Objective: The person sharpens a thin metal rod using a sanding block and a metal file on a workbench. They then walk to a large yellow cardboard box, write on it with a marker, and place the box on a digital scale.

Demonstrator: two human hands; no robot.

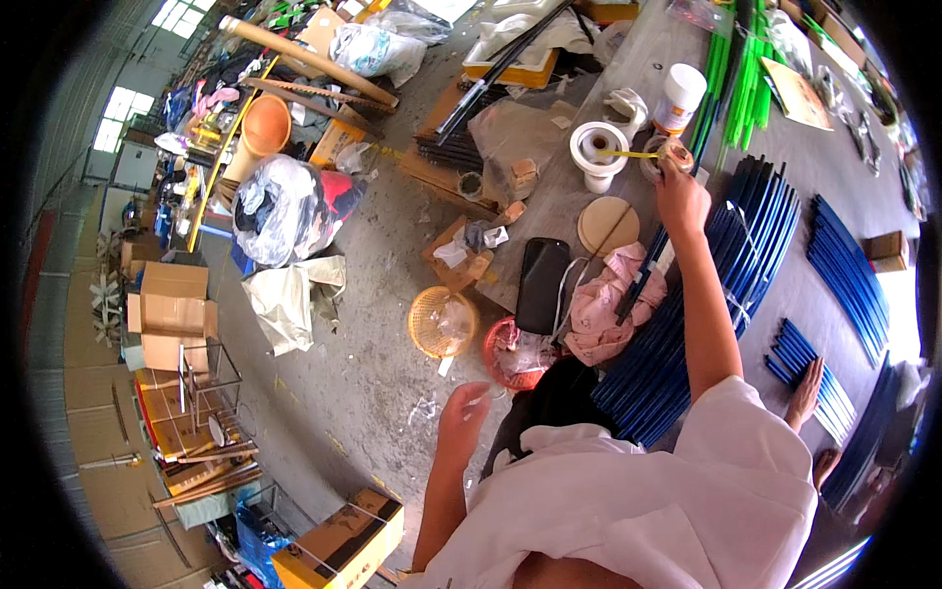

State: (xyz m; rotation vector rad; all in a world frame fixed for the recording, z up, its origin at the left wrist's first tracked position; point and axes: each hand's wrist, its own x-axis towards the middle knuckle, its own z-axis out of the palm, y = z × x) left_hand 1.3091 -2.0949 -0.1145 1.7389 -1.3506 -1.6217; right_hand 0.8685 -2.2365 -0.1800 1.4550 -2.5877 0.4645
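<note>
My right arm reaches across the bench, and the fingers of my right hand [684, 201] close on a small brownish roll of tape [677, 153]. A yellow strip [631, 154] runs from beside the roll to a white round cup-like holder [596, 162]. Just beyond stands a white bottle [679, 98] with an orange and white label. My left hand [462, 420] is raised over the floor near the baskets, fingers curled together. Something pale shows at its fingertips, too small to name. Bundled dark blue rods [721, 294] lie under my right forearm.
A pink cloth [606, 306], black phone-shaped case [542, 285] and round wooden disc [608, 226] lie on the bench. A yellow basket [444, 322] and red basket [513, 355] stand below. A co-worker's hand [807, 395] rests on blue rods at right. Green rods [751, 83] lie farther off.
</note>
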